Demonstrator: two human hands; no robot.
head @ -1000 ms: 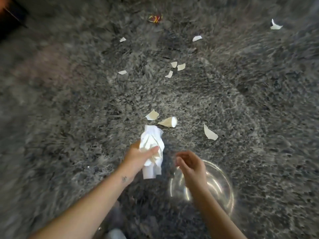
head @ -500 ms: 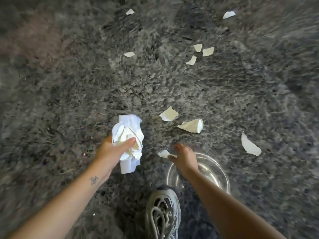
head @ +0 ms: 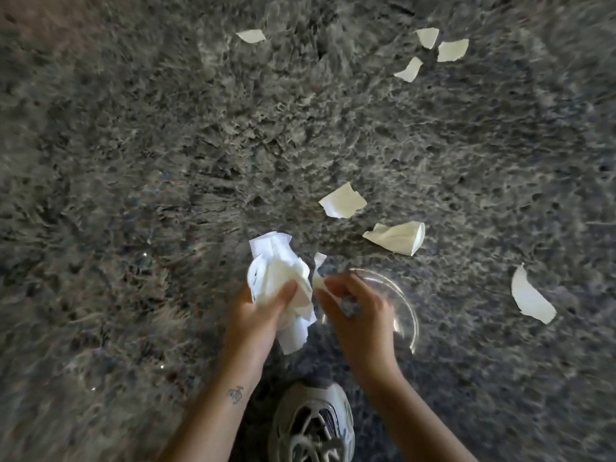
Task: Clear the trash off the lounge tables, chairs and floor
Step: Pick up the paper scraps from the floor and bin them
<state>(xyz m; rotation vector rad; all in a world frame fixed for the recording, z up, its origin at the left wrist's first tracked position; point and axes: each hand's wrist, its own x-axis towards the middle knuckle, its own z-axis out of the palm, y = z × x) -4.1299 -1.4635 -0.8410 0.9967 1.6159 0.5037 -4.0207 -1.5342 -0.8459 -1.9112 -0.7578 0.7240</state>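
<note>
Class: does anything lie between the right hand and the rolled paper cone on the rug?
Nothing visible does: only rug separates the right hand from the paper cone. The clear bowl lies beneath that hand, which pinches a small scrap. The left hand grips a wad.

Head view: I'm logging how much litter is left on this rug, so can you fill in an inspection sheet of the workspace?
Surface: shaggy grey rug, blurred toward the edges.
Job's things: white paper wad and small scrap, both in hand. Loose on the rug: torn piece, crumpled paper cone, curved shard, three scraps far right, one scrap far centre.
Clutter: clear round bowl on the rug, partly under the right hand.
Grippers: left hand grips the wad; right hand pinches the small scrap beside it.
Cables: nothing seen.
Surroundings: grey shoe at the bottom edge.
</note>
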